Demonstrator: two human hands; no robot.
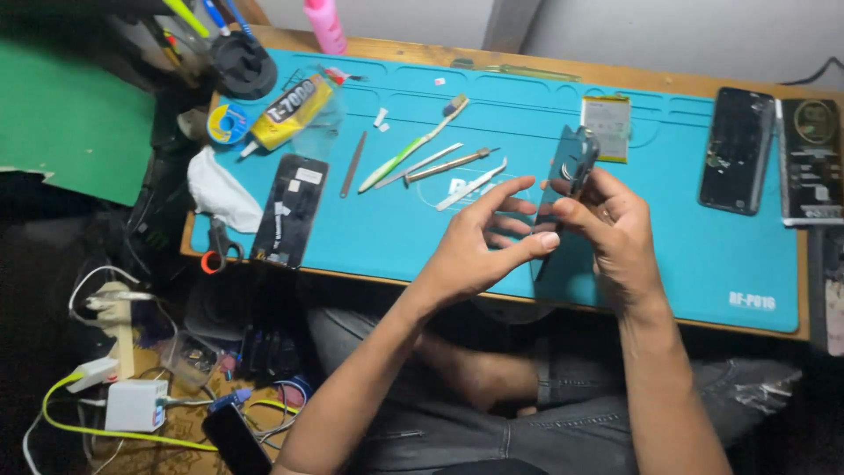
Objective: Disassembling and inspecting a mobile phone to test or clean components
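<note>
Fingers [563, 209] of right hand [615, 237] clamping dark slim phone frame [571, 167], keeping it tilted upright above blue silicone tabletop mat [668, 255] for inspection; left hand [483, 242] fingers spreading apart, thumb steadying lower edge.

Phone body [570, 167]: dark teal, slim, rectangular; you have it tilted on edge above the blue mat, round opening near its upper end facing you.
</note>
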